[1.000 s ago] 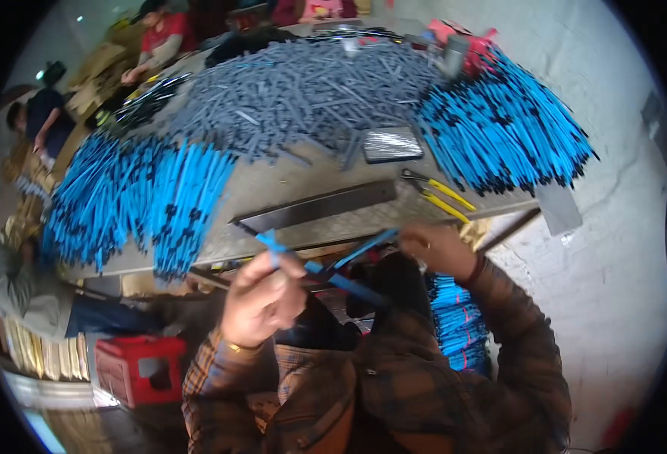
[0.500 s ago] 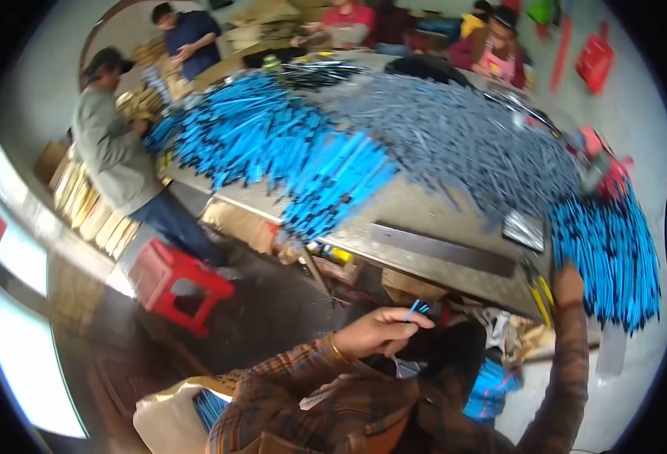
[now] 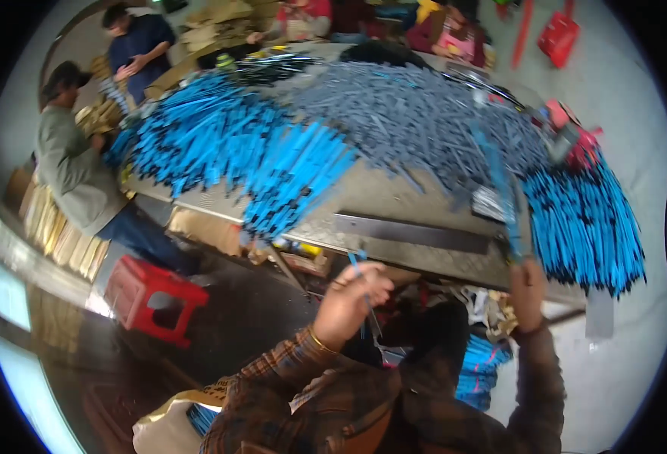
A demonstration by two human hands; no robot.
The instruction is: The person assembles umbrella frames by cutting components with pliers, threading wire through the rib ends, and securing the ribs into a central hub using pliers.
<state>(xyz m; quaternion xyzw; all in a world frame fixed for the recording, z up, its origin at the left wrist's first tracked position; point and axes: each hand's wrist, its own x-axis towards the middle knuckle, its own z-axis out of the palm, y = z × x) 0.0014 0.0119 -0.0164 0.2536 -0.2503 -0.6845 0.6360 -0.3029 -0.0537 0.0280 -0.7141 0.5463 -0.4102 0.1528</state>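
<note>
My left hand (image 3: 351, 303) is closed in front of the table's near edge. Thin blue strips (image 3: 357, 265) stick out above its fingers, and a darker length shows below them. At the table's right side my right hand (image 3: 528, 293) grips a long blue strip (image 3: 503, 189), which points up and away and is smeared by motion. Beside that hand, on the right, lies a pile of long blue strips with black ends (image 3: 587, 227). A bigger blue pile (image 3: 235, 140) covers the left of the table, and a heap of grey strips (image 3: 424, 113) the middle and right.
A flat dark metal bar (image 3: 413, 233) lies along the near edge of the table (image 3: 326, 216). A shiny silver packet (image 3: 488, 204) is by the grey heap. Left stands a red stool (image 3: 148, 303), near a standing person (image 3: 83, 166). Other people are around the far side.
My right hand has come left, away from the right pile, and now lifts a long blue strip. My left hand has moved slightly left and up. The view has shifted right.
</note>
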